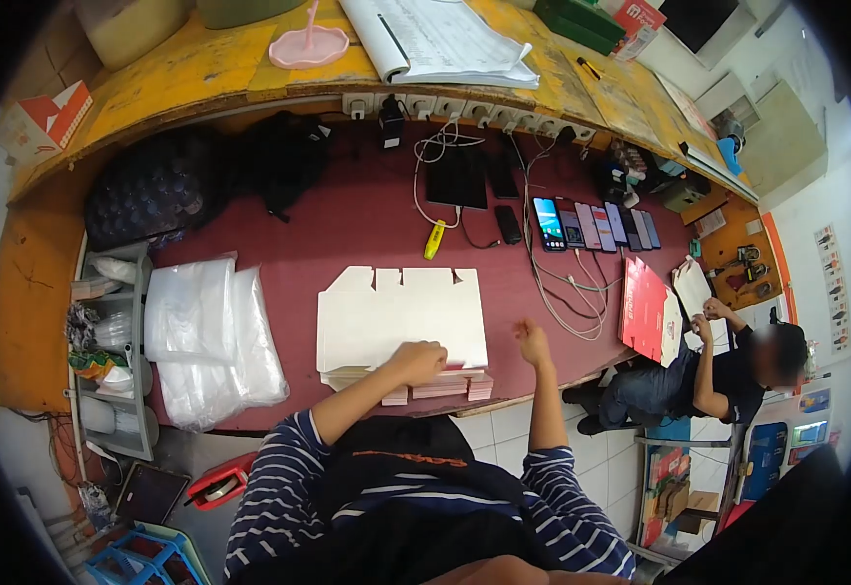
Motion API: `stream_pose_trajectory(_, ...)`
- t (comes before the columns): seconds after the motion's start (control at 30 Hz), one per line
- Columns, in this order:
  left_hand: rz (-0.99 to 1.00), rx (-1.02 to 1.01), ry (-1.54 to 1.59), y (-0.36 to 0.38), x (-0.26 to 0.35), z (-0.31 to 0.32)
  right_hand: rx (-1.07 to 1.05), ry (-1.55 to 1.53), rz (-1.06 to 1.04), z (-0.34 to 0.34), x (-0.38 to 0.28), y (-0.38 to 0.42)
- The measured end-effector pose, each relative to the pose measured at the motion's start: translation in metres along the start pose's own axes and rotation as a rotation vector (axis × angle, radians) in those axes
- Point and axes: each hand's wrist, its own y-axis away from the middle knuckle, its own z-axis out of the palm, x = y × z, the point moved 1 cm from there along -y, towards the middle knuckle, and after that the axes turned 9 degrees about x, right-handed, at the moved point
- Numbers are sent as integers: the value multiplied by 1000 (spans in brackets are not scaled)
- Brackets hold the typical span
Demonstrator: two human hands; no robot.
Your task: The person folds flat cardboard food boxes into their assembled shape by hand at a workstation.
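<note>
In front of me lies a stack of flat, unfolded cardboard box blanks, pale side up, with notches along the far edge. Reddish layers show along its near edge. My left hand rests at that near edge, its fingers curled closed; whatever they pinch is hidden. My right hand is held above the table just right of the stack, apart from it. Its fingers are loosely bent and I see nothing in them.
Clear plastic bags lie left of the stack, beside a grey shelf rack. Several phones, white cables and a yellow highlighter sit farther back. At right, a seated person handles papers near a red cardboard piece.
</note>
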Motion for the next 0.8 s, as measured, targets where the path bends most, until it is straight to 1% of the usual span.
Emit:
stream_pose_trajectory(0.03,130,47,-119,6,6,6,-55,147,1,2,14,3)
stream_pose_trajectory(0.07,132,53,-122,12,14,13,-111,294,4,5,25,7)
stream_pose_trajectory(0.13,58,102,-347,22,31,30,-148,256,12,16,41,22)
stream_pose_trajectory(0.2,24,101,-406,23,30,52,-186,214,27,24,38,30)
stream_pose_trajectory(0.27,-1,90,-458,20,21,69,-84,55,146,20,29,44)
stream_pose_trajectory(0.3,6,79,-385,20,16,71,-80,55,157,16,24,52)
stream_pose_trajectory(0.33,11,70,-314,21,12,73,-26,67,154,11,19,59)
stream_pose_trajectory(0.37,17,69,-315,20,11,64,28,77,146,7,15,60)
stream_pose_trajectory(0.4,6,119,-182,18,15,43,35,74,146,6,21,57)
stream_pose_trajectory(0.43,-7,163,-47,18,22,17,49,-112,152,8,39,55)
stream_pose_trajectory(0.47,-24,180,37,17,39,-22,65,-300,159,10,48,55)
stream_pose_trajectory(0.5,33,230,138,17,49,-55,69,-305,165,8,37,56)
stream_pose_trajectory(0.57,89,192,235,16,68,-126,-125,-781,318,-1,-23,43)
stream_pose_trajectory(0.6,144,154,365,17,69,-154,-143,-814,158,1,-41,34)
stream_pose_trajectory(0.63,6,142,484,22,77,-186,-163,-845,-6,4,-60,23)
stream_pose_trajectory(0.67,69,147,488,24,71,-210,-165,-849,-13,2,-85,11)
stream_pose_trajectory(0.7,129,153,491,27,64,-232,-149,-999,-145,-5,-116,-1)
stream_pose_trajectory(0.73,-49,106,599,34,61,-251,-132,-1149,-280,-10,-138,-10)
stream_pose_trajectory(0.77,-58,98,578,34,26,-251,-139,-1157,-290,-13,-147,-17)
stream_pose_trajectory(0.8,-58,105,568,36,18,-251,-165,-1106,-206,-17,-151,-24)
